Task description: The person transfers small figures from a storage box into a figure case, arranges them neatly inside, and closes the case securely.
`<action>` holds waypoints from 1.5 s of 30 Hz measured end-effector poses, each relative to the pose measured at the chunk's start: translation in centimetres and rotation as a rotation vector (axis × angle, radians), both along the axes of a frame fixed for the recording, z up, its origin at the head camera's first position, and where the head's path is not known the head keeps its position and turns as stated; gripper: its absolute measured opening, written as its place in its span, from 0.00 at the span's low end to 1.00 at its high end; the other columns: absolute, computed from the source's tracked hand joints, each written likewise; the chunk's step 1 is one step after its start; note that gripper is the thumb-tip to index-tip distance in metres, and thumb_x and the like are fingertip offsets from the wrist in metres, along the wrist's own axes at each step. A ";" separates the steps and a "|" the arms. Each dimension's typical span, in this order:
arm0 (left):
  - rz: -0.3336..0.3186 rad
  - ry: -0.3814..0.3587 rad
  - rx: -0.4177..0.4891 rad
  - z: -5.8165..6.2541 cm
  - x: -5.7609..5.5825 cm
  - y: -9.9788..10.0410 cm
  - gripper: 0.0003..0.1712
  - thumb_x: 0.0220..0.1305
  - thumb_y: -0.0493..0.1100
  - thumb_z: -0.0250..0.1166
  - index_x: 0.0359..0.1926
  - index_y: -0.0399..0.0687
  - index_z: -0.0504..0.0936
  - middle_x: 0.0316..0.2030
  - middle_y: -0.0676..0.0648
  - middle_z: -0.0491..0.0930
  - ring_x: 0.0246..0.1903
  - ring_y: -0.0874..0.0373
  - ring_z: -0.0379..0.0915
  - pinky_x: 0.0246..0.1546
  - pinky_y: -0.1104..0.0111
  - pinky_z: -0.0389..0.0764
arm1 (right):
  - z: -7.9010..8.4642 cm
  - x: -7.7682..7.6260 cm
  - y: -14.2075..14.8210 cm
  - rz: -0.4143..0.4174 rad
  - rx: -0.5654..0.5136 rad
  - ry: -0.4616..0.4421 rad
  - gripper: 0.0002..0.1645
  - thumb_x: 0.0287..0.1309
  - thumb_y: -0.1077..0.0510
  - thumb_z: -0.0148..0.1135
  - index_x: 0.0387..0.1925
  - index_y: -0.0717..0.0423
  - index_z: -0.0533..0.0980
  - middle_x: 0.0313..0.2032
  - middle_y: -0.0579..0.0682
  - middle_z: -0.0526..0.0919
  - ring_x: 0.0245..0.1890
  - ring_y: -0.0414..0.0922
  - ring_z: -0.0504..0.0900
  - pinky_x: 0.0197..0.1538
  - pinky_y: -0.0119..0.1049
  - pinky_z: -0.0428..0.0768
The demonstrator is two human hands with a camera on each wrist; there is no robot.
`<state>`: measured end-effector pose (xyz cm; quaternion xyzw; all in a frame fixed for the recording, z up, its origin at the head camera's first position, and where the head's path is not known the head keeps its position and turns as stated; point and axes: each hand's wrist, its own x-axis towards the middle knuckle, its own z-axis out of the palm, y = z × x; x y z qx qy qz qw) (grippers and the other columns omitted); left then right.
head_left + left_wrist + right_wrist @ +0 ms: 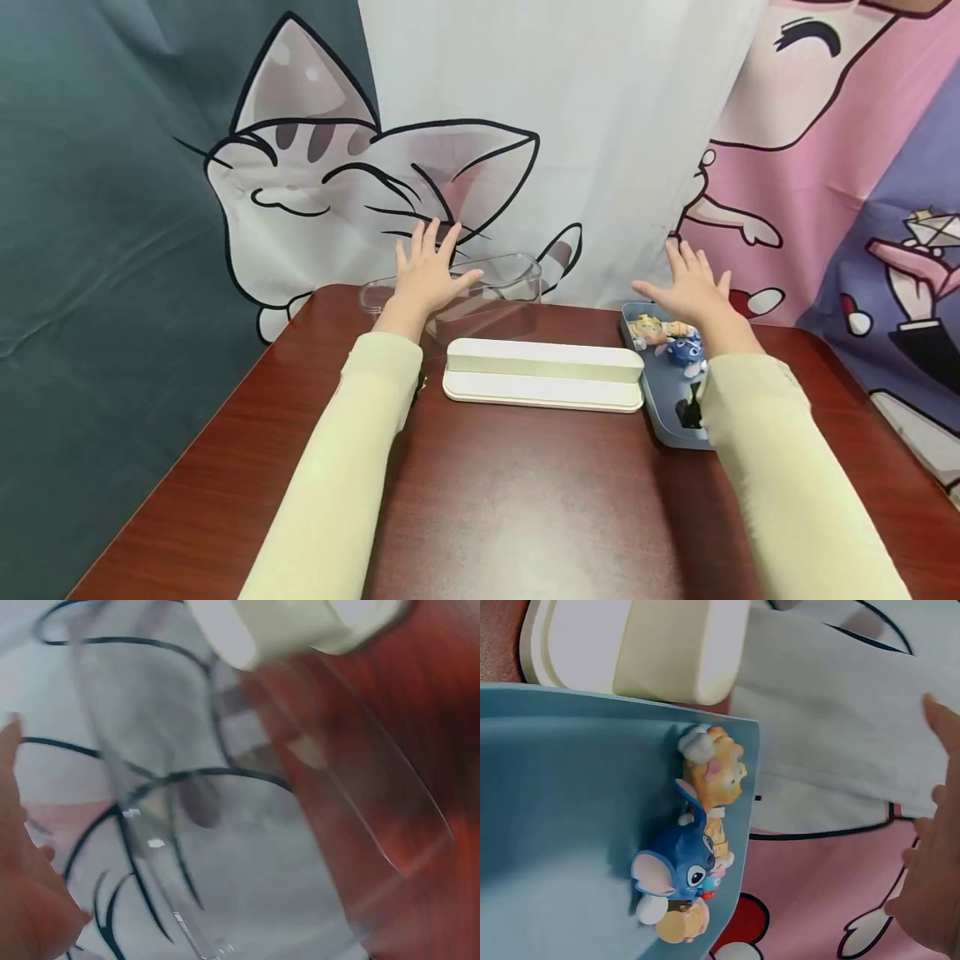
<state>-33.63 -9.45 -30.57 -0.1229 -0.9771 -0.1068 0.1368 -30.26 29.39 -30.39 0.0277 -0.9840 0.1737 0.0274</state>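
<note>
My left hand [429,275] is raised with spread fingers over the far left of the table, overlapping a clear plastic cover [517,279] in the head view. Nothing is in its grasp. On the other side my right hand [693,292] is also lifted, fingers spread and holding nothing, above a blue-grey tray [660,417]. Inside the tray, at its far end, lie a blue figurine with big ears [676,859] and a yellow-orange figurine [714,776]. Between the hands stands a cream stepped stand [543,375], long and low.
A small black thing [690,408] lies in the tray's near part, partly hidden by the right sleeve. The reddish-brown table [525,500] reaches back to a printed cloth [600,150] with cartoon animals. The stand's right end sits close against the tray.
</note>
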 end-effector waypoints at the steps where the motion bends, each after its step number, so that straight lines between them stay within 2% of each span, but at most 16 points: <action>1: -0.026 0.012 0.028 0.0 0.3 0.0 0.47 0.58 0.71 0.51 0.72 0.63 0.43 0.71 0.45 0.40 0.69 0.47 0.31 0.63 0.45 0.40 | -0.2 0.3 0.5 0.002 -0.027 -0.007 0.59 0.55 0.26 0.45 0.72 0.53 0.33 0.70 0.63 0.30 0.68 0.61 0.26 0.55 0.69 0.24; 4: -0.102 0.026 0.157 -0.9 1.8 -0.3 0.43 0.60 0.62 0.58 0.71 0.61 0.49 0.68 0.43 0.48 0.66 0.46 0.44 0.60 0.48 0.54 | -1.0 1.4 2.1 -0.008 -0.097 -0.023 0.58 0.56 0.29 0.48 0.72 0.55 0.35 0.69 0.65 0.34 0.68 0.63 0.30 0.56 0.71 0.32; 6: -0.123 0.009 0.249 -1.9 3.0 -0.7 0.41 0.60 0.58 0.59 0.70 0.60 0.52 0.65 0.43 0.54 0.63 0.46 0.51 0.58 0.50 0.59 | -1.6 2.1 3.2 -0.020 -0.135 -0.037 0.56 0.58 0.30 0.48 0.72 0.57 0.37 0.69 0.68 0.39 0.67 0.66 0.36 0.57 0.70 0.39; 10: -0.080 -0.033 0.423 -4.3 5.4 -1.2 0.37 0.61 0.55 0.60 0.68 0.56 0.58 0.61 0.44 0.62 0.61 0.48 0.55 0.56 0.51 0.63 | -2.9 3.2 5.4 -0.044 -0.207 -0.062 0.50 0.62 0.35 0.45 0.70 0.63 0.44 0.65 0.74 0.48 0.62 0.71 0.48 0.56 0.68 0.51; 15: -0.033 0.006 0.566 -6.9 7.9 -0.6 0.32 0.61 0.53 0.61 0.65 0.55 0.64 0.60 0.46 0.62 0.60 0.50 0.54 0.54 0.51 0.65 | -4.5 3.9 7.3 -0.039 -0.272 -0.081 0.43 0.65 0.40 0.46 0.64 0.72 0.54 0.59 0.76 0.60 0.58 0.70 0.60 0.54 0.62 0.61; 18: -0.010 0.010 0.638 -8.3 9.0 -0.1 0.31 0.60 0.52 0.63 0.63 0.54 0.66 0.59 0.46 0.63 0.57 0.50 0.56 0.52 0.51 0.66 | -5.4 4.2 7.9 -0.047 -0.289 -0.091 0.40 0.65 0.42 0.47 0.62 0.73 0.57 0.57 0.76 0.63 0.56 0.69 0.62 0.53 0.61 0.63; 21: 0.011 -0.058 0.717 -9.7 9.6 0.4 0.32 0.58 0.51 0.65 0.62 0.52 0.67 0.58 0.45 0.63 0.57 0.50 0.57 0.54 0.53 0.66 | -5.9 4.6 8.4 -0.073 -0.295 -0.101 0.40 0.66 0.42 0.45 0.62 0.73 0.58 0.56 0.77 0.62 0.55 0.69 0.62 0.53 0.62 0.62; 23: 0.024 -0.133 0.746 -10.5 9.9 0.6 0.35 0.57 0.52 0.66 0.63 0.50 0.66 0.59 0.43 0.62 0.58 0.48 0.56 0.55 0.53 0.65 | -6.2 4.8 8.6 -0.088 -0.293 -0.103 0.40 0.66 0.42 0.45 0.62 0.73 0.57 0.56 0.78 0.62 0.56 0.70 0.61 0.53 0.62 0.62; 27: 0.032 -0.299 0.729 -11.8 9.9 1.0 0.45 0.52 0.55 0.69 0.67 0.51 0.58 0.63 0.40 0.56 0.62 0.44 0.50 0.57 0.50 0.62 | -6.7 5.0 8.8 -0.123 -0.299 -0.105 0.38 0.66 0.44 0.46 0.62 0.73 0.57 0.57 0.79 0.59 0.56 0.70 0.60 0.54 0.62 0.61; 31: 0.012 -0.396 0.721 -12.5 9.6 1.1 0.56 0.47 0.56 0.72 0.71 0.54 0.49 0.65 0.39 0.52 0.64 0.43 0.47 0.57 0.46 0.60 | -6.9 5.0 9.0 -0.155 -0.299 -0.105 0.38 0.66 0.44 0.46 0.62 0.72 0.57 0.58 0.79 0.57 0.56 0.70 0.59 0.54 0.62 0.60; 37: -0.004 -0.394 0.728 -12.9 9.1 0.8 0.63 0.41 0.49 0.77 0.72 0.55 0.44 0.65 0.39 0.53 0.64 0.43 0.48 0.58 0.47 0.59 | -7.0 4.7 9.2 -0.160 -0.312 -0.134 0.40 0.66 0.43 0.45 0.63 0.72 0.56 0.59 0.80 0.55 0.56 0.71 0.57 0.55 0.63 0.58; 41: 0.012 -0.377 0.708 -13.3 8.6 0.7 0.62 0.42 0.46 0.77 0.71 0.51 0.46 0.64 0.38 0.56 0.64 0.43 0.49 0.60 0.49 0.57 | -6.9 4.3 9.6 -0.165 -0.297 -0.188 0.41 0.66 0.43 0.44 0.62 0.75 0.54 0.58 0.80 0.55 0.57 0.71 0.57 0.56 0.63 0.58; 45: 0.020 -0.359 0.707 -13.4 8.2 0.6 0.59 0.41 0.44 0.77 0.70 0.48 0.50 0.63 0.38 0.59 0.63 0.43 0.51 0.60 0.50 0.57 | -6.7 3.3 10.1 -0.182 -0.265 -0.281 0.42 0.66 0.44 0.45 0.61 0.79 0.51 0.59 0.80 0.52 0.58 0.72 0.55 0.57 0.61 0.59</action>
